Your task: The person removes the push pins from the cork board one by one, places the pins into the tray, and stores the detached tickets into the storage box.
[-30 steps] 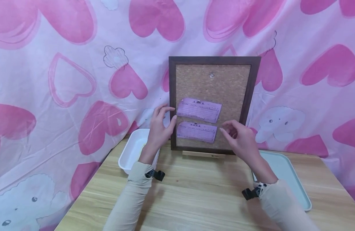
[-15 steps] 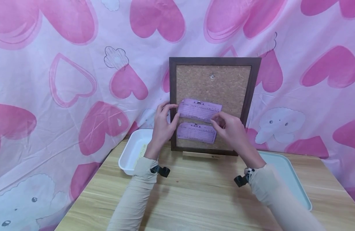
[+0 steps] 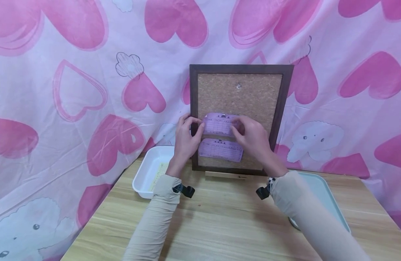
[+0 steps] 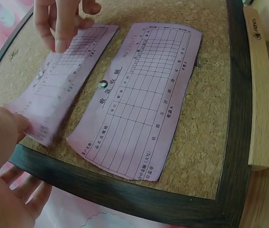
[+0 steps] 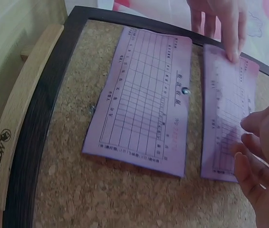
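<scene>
A cork board [image 3: 246, 99] with a dark frame stands upright, two purple receipt slips pinned on it. The upper slip [image 3: 216, 127] hangs above the lower slip [image 3: 220, 151]. At the upper slip's left edge, the thumb and forefinger of my left hand [image 3: 185, 139] pinch the paper, other fingers reaching past the frame. My right hand [image 3: 254, 137] is in front of the upper slip's right part, fingers loosely bent; whether its fingertips touch the paper is hard to tell. A silver pin [image 4: 102, 84] sits at the lower slip's top edge.
On the left stands a white tray [image 3: 138, 177] with yellow paper [image 3: 160, 173] inside. A pale green tray [image 3: 331, 197] lies to the right, partly behind the right sleeve. Another pin [image 3: 238, 86] is near the board's top. A heart-patterned curtain [image 3: 128, 32] hangs behind.
My right hand has moved left and up from beside the lower slip to over the upper slip's right part. My left hand has shifted slightly right onto the upper slip's left edge.
</scene>
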The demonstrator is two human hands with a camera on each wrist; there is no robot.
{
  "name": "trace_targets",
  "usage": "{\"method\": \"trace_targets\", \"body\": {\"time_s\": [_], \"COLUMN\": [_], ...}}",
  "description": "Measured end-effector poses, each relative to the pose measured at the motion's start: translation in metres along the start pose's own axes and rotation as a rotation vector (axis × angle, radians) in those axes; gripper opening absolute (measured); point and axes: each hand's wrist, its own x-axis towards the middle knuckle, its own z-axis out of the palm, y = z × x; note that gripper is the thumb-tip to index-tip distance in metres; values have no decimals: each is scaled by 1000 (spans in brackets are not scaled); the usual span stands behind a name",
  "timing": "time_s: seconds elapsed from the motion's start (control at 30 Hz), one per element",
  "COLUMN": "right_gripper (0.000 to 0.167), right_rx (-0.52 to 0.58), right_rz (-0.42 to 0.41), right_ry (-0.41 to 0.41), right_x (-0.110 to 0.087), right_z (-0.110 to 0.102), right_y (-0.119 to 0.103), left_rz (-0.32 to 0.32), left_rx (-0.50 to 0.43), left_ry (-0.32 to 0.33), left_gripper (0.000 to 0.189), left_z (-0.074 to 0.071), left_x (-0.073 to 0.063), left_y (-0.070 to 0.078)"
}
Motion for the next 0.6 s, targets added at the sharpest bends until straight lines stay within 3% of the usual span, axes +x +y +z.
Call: {"method": "trace_targets", "body": {"time_s": [0.33,0.6], "right_gripper": [25,22], "right_rx": [-9,-10], "right_rz": [2,-17], "right_ry": [83,103], "right_x": [10,16], "right_z": [13,19], "right_y": [-5,-11], "left_rz": [-16,-5], "left_rx": [-26,-40], "left_ry": [3,13], "left_gripper": [19,18], "left_z": [3,3], "left_x": [1,1], "left_y": [-4,-4]}}
